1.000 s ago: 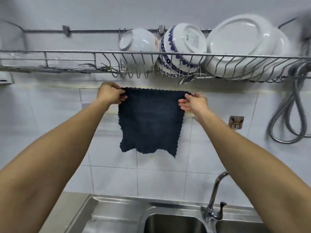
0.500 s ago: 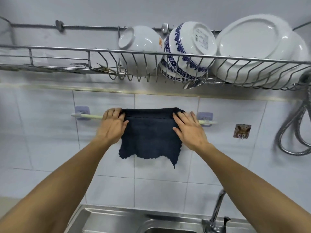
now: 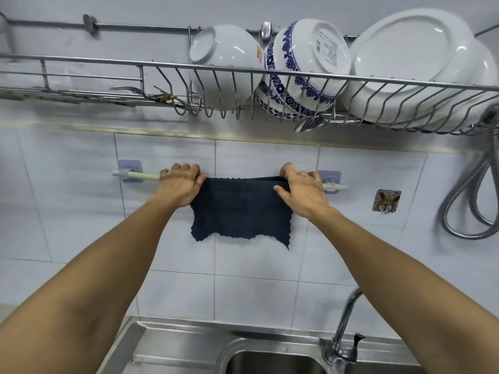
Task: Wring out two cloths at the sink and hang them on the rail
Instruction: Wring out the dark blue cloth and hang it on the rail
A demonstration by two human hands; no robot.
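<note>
A dark blue cloth (image 3: 240, 209) hangs folded over the pale green rail (image 3: 143, 176) on the tiled wall. My left hand (image 3: 179, 184) grips the cloth's left top edge at the rail, thumb in front and fingers curled over the bar. At the right top edge my right hand (image 3: 303, 190) holds the cloth the same way, fingers hooked over the rail. The rail's right end (image 3: 336, 187) shows past my right hand. Only one cloth is in view.
A wire dish rack (image 3: 81, 90) above holds a white bowl (image 3: 224, 54), a blue-patterned bowl (image 3: 302, 66) and white plates (image 3: 410, 63). Below are the steel sink (image 3: 172, 344) and tap (image 3: 344, 325). A metal hose (image 3: 480, 190) and a wall hook (image 3: 386, 201) lie right.
The cloth came down from just under the rack onto the rail. My hands then slid outward along the bar, spreading the cloth wider, and their fingers curled over its top edge.
</note>
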